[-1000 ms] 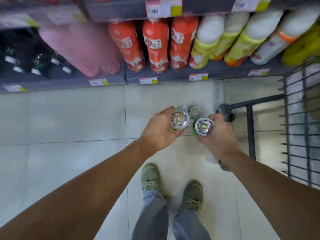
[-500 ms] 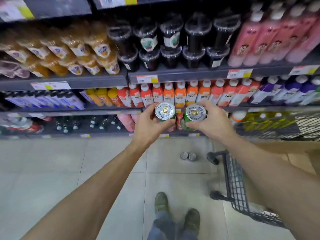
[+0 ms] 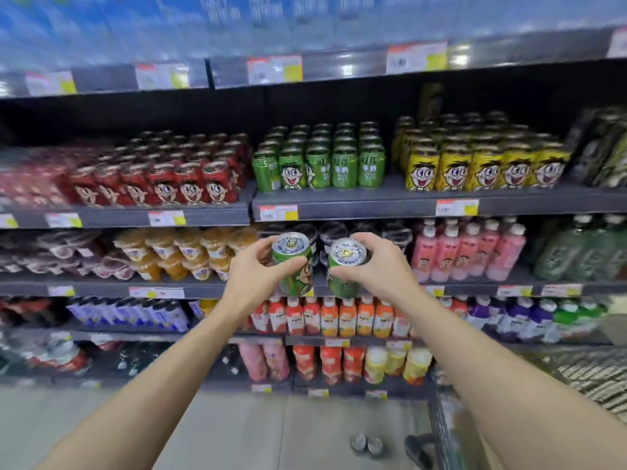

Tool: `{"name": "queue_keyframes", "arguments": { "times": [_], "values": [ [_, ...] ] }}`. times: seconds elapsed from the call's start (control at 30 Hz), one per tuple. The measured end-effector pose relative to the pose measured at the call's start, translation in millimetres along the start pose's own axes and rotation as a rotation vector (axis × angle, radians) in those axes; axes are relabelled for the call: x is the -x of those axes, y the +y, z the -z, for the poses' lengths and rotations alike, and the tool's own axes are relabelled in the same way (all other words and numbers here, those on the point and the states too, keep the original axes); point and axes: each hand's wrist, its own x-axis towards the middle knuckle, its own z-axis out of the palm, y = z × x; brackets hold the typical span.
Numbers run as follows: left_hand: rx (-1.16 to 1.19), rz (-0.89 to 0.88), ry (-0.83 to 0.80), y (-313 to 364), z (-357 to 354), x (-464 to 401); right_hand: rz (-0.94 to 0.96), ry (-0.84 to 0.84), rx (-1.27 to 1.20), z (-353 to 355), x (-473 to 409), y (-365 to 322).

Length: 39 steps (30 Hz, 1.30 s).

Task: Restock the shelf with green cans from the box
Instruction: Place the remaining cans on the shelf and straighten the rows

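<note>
My left hand (image 3: 252, 276) grips a green can (image 3: 294, 266) with a cartoon face, tilted top toward me. My right hand (image 3: 380, 266) grips a second green can (image 3: 344, 269) the same way. Both cans are held side by side in front of the shelves, below the shelf (image 3: 373, 205) that carries rows of matching green cans (image 3: 320, 161). Two more cans (image 3: 366, 444) stand on the floor below. The box is not in view.
Red cans (image 3: 176, 178) fill the shelf left of the green rows and yellow cans (image 3: 481, 164) the right. Bottles and cups line the lower shelves. A wire cart (image 3: 441, 442) stands at the lower right on the tiled floor.
Both hands have risen from near the floor up to shelf height, each carrying its can. The view has tilted up from the floor to the upper shelves.
</note>
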Motion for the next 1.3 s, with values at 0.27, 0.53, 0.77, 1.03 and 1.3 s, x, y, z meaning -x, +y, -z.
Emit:
{"name": "queue_keyframes", "arguments": {
  "times": [0.27, 0.53, 0.77, 1.03, 1.3],
  "values": [
    [-0.09, -0.068, -0.015, 15.4, 38.7, -67.4, -0.016, 0.065, -0.029, -13.6, -37.2, -36.5],
    [-0.121, -0.111, -0.013, 8.6, 80.2, -145.6, -0.054, 0.107, -0.031, -37.5, -105.0, -77.5],
    [-0.144, -0.091, -0.014, -22.6, 87.6, -192.0, -0.122, 0.135, -0.034, -75.0, -155.2, -84.6],
    [-0.066, -0.049, -0.013, -38.7, 88.0, -218.6, -0.108, 0.249, 0.009, -92.3, -185.3, -99.9],
    [-0.107, -0.12, 0.0, -21.5, 87.1, -231.5, -0.027, 0.301, 0.087, -97.3, -201.4, -117.6]
  ]
}}
